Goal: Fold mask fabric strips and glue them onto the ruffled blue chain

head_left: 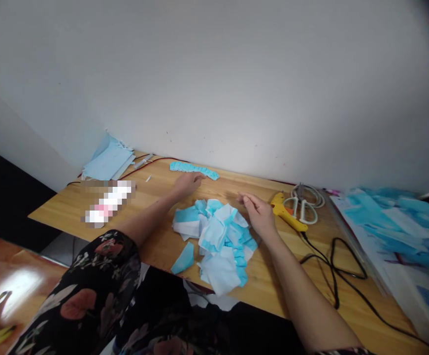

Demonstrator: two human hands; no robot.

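At the back of the wooden table lies a pleated blue fabric strip [194, 169]. My left hand [189, 184] is just in front of it, fingers curled together and their tips by its lower edge; I cannot tell whether they touch it. To the right, my right hand [259, 211] is raised with thumb and fingers pinched together; anything between them is too small to make out. Between my forearms sits a heap of crumpled blue and white fabric pieces [217, 231]. One loose blue piece [183, 258] lies at its left, near the front edge.
A yellow glue gun [287, 212] with a black cord [334, 268] lies right of my right hand, beside white-handled scissors [303, 209]. Cut blue pieces [399, 222] are piled far right. Flat face masks [109, 160] are stacked back left, near a blurred-out object [111, 203].
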